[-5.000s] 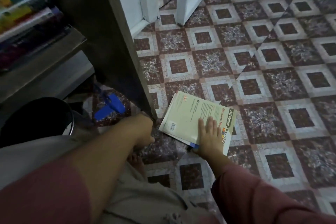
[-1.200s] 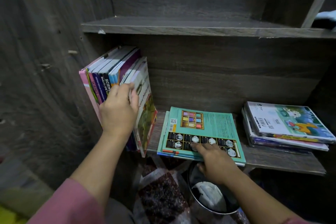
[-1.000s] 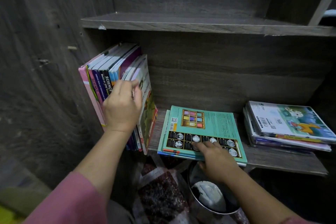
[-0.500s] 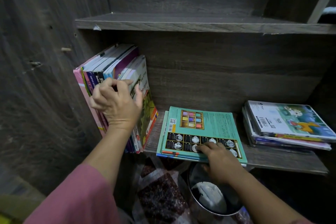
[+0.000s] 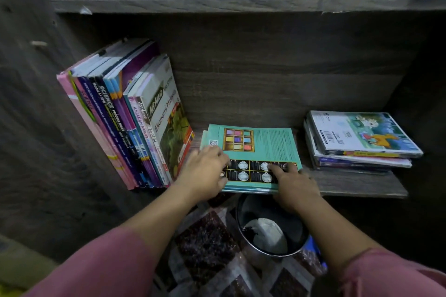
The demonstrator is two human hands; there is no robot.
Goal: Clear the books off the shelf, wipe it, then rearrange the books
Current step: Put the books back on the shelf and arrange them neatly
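Both hands on the teal book stack [image 5: 261,146], which lies flat mid-shelf between the upright books [image 5: 125,125] at the left wall and a second flat stack [image 5: 357,138] on the right.

Left hand [image 5: 205,172]: forearm comes in from lower left, wrist straight, palm down over the stack's front-left corner, fingers [image 5: 223,158] bent onto the cover. Motion blur here, so cannot tell if the grasp is closed.

Right hand [image 5: 295,187]: forearm in from lower right, back of hand up, hand hooked over the stack's front edge near its right corner. Fingers curled onto the top cover, thumb hidden below the edge; it is grasping the stack.

Stack overhangs the front lip of the shelf [image 5: 362,187] slightly. Upright books lean left, spines facing out, rightmost cover just beside the left hand.

Under the shelf: a dark round bucket [image 5: 243,214] with a white cloth [image 5: 268,234] inside, standing on the patterned tile floor [image 5: 205,248]. Both sleeves pink.
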